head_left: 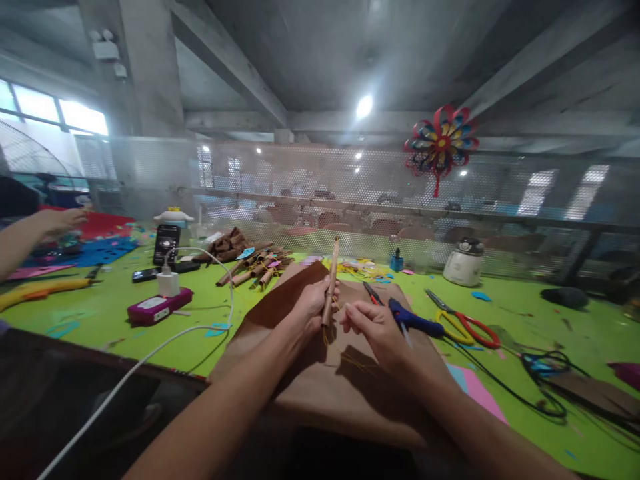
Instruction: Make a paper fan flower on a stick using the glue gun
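Observation:
My left hand [320,300] is wrapped round a narrow brown paper roll [332,280], held upright and slightly tilted above the paper. Thin yellow string [327,335] hangs from the roll's lower end. Close by on the right, my right hand [370,323] is closed in a pinch on the string near the roll; its fingertips partly hide what they grip. Below both hands lies a large sheet of brown paper [320,393], with a darker folded part [280,293] rising on the left. A blue glue gun [415,319] rests just beyond my right hand.
Several finished rolls [260,267] lie at the back. Scissors [465,320] with red and yellow handles and a black cable [500,373] are at right. A white cord [165,347] crosses the left side from a purple power strip [160,307]. Another person's hand [60,220] is far left.

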A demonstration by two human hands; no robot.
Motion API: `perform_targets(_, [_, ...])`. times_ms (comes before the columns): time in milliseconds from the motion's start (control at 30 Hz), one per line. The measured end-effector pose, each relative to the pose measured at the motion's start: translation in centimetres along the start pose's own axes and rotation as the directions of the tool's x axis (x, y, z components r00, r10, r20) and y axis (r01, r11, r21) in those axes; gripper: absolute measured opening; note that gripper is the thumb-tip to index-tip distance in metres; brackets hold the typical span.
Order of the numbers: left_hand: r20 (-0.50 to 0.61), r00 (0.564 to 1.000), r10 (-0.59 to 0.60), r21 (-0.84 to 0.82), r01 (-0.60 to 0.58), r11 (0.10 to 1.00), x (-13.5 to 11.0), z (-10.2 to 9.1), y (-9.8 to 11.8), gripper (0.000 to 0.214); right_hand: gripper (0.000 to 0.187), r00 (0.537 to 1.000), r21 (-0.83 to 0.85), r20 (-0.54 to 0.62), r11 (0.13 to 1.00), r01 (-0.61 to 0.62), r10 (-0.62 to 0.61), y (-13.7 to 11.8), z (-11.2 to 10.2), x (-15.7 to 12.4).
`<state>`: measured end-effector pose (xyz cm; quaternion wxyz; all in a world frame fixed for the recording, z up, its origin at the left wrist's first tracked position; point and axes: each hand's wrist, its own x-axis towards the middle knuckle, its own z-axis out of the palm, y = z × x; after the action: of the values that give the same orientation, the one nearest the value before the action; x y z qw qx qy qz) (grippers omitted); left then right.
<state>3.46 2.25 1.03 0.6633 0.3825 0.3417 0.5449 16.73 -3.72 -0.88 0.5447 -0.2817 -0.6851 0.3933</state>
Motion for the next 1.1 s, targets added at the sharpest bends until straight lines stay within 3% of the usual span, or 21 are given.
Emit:
perform_targets(200, [-0.017, 1.000, -0.026, 0.007, 0.026, 1.000, -0.3, 0.0, 0.4, 0.028, 0.038, 0.999, -0.079, -0.027, 0.996, -0.039, 0.037, -0.2, 0.1, 0.1])
perform_targets(500, [0.128, 0.983, 0.134, 0.132, -0.151, 0.980, -0.8, 0.2, 0.2, 0.023, 0.039, 0.983, -0.072, 0.102, 0.987, -0.145, 0.152, -0.6, -0.3, 0.1])
perform_targets(567, [0.152, 0.974, 0.165, 0.165, -0.190, 0.968, -0.7, 0.0, 0.3, 0.026, 0.038, 0.961, -0.116, 0.200, 0.978, -0.171, 0.191, -1.0, -0.6, -0.1])
perform_targets(633, [0.172, 0.963, 0.205, 0.199, -0.238, 0.951, -0.6, -0.2, 0.4, 0.032, 0.036, 0.903, -0.178, 0.361, 0.968, -0.177, 0.232, -1.2, -1.2, -0.2])
perform_targets(700, [0.202, 0.954, 0.223, 0.211, -0.265, 0.941, -0.6, -0.3, 0.6, 0.035, 0.036, 0.882, -0.230, 0.395, 0.957, -0.178, 0.259, -1.1, -2.0, 0.1])
perform_targets(733, [0.223, 0.951, 0.216, 0.209, -0.263, 0.942, -0.8, -0.3, 0.6, 0.034, 0.036, 0.911, -0.245, 0.324, 0.952, -0.181, 0.256, -1.0, -2.5, 0.5])
perform_targets(800, [0.272, 0.944, 0.188, 0.199, -0.247, 0.949, -1.1, 0.0, 0.6, 0.032, 0.038, 0.983, -0.255, 0.010, 0.951, -0.177, 0.185, -0.8, -3.6, 1.3])
perform_targets(833, [0.294, 0.939, 0.178, 0.196, -0.241, 0.951, -1.4, 0.2, 0.6, 0.031, 0.037, 0.981, -0.256, -0.164, 0.956, -0.145, 0.105, -0.8, -4.1, 1.7])
perform_targets(900, [0.335, 0.928, 0.164, 0.207, -0.242, 0.948, -1.9, 0.7, 0.4, 0.031, 0.030, 0.907, -0.224, -0.420, 0.972, -0.070, -0.032, -1.1, -4.9, 2.5])
perform_targets(967, [0.394, 0.909, 0.137, 0.253, -0.250, 0.934, -2.3, 1.1, 0.3, 0.033, 0.026, 0.861, -0.102, -0.507, 0.995, -0.019, -0.035, -1.5, -5.2, 2.8])
perform_targets(1100, [0.504, 0.863, 0.047, 0.331, -0.242, 0.912, -2.9, 1.7, 0.2, 0.037, 0.028, 0.895, 0.196, -0.441, 0.980, 0.022, 0.068, -2.0, -4.5, 2.8])
